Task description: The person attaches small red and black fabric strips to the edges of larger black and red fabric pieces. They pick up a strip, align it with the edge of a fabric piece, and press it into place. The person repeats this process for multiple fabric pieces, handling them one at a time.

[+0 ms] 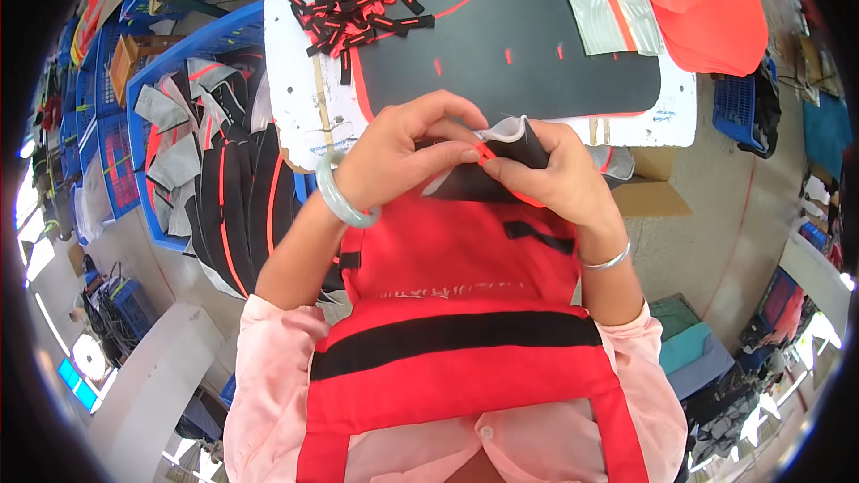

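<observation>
Left hand (403, 156): we see it curled, with the fingers closed on the black cloth piece (488, 181). It pinches the piece from the left side.
Right hand (559, 177): it is curled too, and it is clamped on the same black cloth piece from the right side.
Both hands: they are close together, and the fingertips (472, 156) nearly meet over the piece.
Black cloth piece: it sits between our two hands, just over the red apron. It has a thin red edge and a grey-white rim at the top.
Green bangle (338, 197): it is round the left wrist.
Silver bracelet (608, 259): it is round the right wrist.
Red apron (447, 304): it lies under our hands, and it has a wide black stripe across it.
Counter (300, 80): it is white, and it is just past our hands.
Black mat (537, 45): it lies on the counter, past our hands, with a red line near its edge.
Pile of small strips (358, 9): these are black and red, and they lie on the mat, far past the left hand.
Blue basket (192, 45): it is off to the left of the left hand, and it is full of black, grey and red cloth pieces.
Orange cloth (707, 9): it lies far past the right hand, next to a shiny grey band (586, 0).
</observation>
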`<state>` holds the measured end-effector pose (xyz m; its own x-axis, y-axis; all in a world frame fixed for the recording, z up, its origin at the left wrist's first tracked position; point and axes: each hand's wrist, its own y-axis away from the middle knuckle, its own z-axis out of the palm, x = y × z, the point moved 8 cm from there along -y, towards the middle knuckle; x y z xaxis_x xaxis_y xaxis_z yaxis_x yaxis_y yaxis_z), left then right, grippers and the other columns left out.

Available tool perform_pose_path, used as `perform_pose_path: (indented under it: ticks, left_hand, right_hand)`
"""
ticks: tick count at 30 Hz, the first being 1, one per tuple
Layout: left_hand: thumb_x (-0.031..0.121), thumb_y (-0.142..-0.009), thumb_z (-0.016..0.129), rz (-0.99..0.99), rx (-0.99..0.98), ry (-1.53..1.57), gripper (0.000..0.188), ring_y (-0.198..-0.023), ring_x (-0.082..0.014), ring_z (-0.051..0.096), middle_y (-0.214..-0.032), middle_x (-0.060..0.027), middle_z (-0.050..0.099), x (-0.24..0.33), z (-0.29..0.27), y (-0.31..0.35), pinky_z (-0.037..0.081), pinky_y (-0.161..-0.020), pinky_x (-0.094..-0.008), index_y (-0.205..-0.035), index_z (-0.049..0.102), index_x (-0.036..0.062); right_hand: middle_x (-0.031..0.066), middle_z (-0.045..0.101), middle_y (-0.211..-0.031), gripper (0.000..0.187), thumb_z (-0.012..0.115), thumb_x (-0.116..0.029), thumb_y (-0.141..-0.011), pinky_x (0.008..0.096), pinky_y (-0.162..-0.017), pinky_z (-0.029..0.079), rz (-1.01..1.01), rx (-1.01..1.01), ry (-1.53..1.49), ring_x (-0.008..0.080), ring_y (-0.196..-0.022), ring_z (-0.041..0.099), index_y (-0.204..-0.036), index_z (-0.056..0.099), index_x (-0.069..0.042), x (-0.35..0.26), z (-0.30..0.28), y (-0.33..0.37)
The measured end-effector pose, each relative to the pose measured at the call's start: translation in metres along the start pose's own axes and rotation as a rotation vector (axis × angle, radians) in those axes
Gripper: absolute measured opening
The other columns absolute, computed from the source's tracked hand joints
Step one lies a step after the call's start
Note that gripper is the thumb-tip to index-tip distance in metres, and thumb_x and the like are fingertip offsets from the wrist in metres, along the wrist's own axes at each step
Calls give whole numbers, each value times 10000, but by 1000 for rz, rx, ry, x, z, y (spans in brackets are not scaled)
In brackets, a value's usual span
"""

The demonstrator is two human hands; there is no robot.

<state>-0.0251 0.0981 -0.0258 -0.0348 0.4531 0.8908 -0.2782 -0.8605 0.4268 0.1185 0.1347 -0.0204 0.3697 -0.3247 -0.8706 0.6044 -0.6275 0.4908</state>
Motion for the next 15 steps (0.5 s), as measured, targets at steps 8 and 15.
perform_pose_path:
  ticks: [8, 15]
  left_hand:
    - [-43, -859, 671, 432, 400, -91, 255, -803, -107, 619, -975, -65, 688, 0, 14, 22, 494, -718, -243, -1104, 696, 22]
    - [-122, -804, 644, 534, 277, -191, 303, -747, -164, 617, -895, -69, 664, 27, 31, 26, 485, -647, -271, -1057, 719, 29]
  right_hand:
    - [31, 679, -935, 217, 737, -40, -834, 264, -737, 489, -172, 126, -258, 80, -823, 597, -1032, 665, 11, 0, -6, 9]
    - [38, 649, -950, 130, 640, 58, -809, 223, -665, 441, -215, -97, -722, 71, -766, 549, -919, 639, -12, 22, 1, 13]
